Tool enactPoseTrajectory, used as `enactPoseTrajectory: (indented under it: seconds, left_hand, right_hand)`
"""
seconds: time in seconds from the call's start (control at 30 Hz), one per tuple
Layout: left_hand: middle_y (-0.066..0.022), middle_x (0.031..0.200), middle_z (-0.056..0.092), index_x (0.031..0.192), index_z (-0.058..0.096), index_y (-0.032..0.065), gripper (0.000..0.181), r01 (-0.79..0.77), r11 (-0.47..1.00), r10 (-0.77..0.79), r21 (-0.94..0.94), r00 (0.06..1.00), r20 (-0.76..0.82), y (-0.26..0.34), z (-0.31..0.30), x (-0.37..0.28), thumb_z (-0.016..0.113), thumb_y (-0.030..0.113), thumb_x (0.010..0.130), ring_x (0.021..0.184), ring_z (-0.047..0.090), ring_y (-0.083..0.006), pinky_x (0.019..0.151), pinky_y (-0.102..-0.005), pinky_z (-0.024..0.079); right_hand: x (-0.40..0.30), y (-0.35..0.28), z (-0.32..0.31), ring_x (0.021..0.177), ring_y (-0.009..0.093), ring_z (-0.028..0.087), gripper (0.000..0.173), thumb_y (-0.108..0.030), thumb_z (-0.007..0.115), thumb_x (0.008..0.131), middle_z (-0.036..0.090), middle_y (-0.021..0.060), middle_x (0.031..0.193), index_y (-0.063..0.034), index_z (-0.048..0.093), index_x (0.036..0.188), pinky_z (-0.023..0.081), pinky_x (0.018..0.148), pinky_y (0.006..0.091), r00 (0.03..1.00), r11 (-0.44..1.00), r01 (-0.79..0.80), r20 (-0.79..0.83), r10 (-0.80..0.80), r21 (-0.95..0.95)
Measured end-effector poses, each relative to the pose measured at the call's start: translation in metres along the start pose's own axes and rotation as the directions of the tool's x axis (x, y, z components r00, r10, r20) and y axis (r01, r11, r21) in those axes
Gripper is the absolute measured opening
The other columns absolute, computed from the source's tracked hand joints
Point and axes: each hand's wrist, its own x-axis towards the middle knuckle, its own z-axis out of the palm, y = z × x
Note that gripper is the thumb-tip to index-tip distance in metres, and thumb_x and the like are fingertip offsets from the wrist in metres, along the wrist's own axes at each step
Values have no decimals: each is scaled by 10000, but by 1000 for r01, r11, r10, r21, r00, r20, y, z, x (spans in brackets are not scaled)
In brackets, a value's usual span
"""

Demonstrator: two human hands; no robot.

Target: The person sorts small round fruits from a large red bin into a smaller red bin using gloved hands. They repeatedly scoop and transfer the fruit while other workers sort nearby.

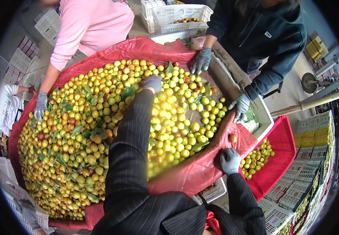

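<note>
A big heap of yellow-green jujubes point(69, 141), some blotched red-brown and mixed with green leaves, lies on a red plastic sheet point(184, 177). My left hand point(152, 83), in a grey glove, reaches across to the far part of the heap and touches the fruit there. Its fingertips are hidden, so its grip is unclear. On the near right, my right hand point(230, 161), gloved in pale grey, has its fingers curled on the edge of the red sheet. Close by, a single reddish jujube point(232, 138) rests on a fold of that sheet.
Across the heap, a person in a dark hoodie has two gloved hands point(240, 107) at a white trough point(263, 119). A person in pink touches the left side. A red chute point(284, 147) holds jujubes at right, near stacked crates point(298, 182). A white crate point(184, 14) stands behind.
</note>
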Motion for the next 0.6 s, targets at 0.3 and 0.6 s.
enactPoseTrajectory:
  seconds: [0.3, 0.6]
  left_hand:
    - [-151, 991, 683, 993, 689, 77, 199, -227, 852, 214, -472, 973, -83, 25, 18, -61, 617, 239, 904, 929, 650, -312, 825, -423, 516]
    - [-154, 763, 587, 997, 666, 54, 248, -940, 311, 950, 142, 305, -64, 213, 129, -364, 586, 255, 875, 615, 569, -262, 531, -391, 472]
  right_hand:
    - [-2, 13, -1, 799, 370, 646, 140, -154, 658, 768, 648, 139, 847, -88, 661, 891, 529, 728, 469, 1000, 1000, -17, -4, 17, -3]
    - [-3, 9, -5, 816, 422, 615, 132, -120, 621, 790, 634, 209, 860, -30, 656, 880, 506, 732, 500, 996, 995, 89, 18, -89, 49]
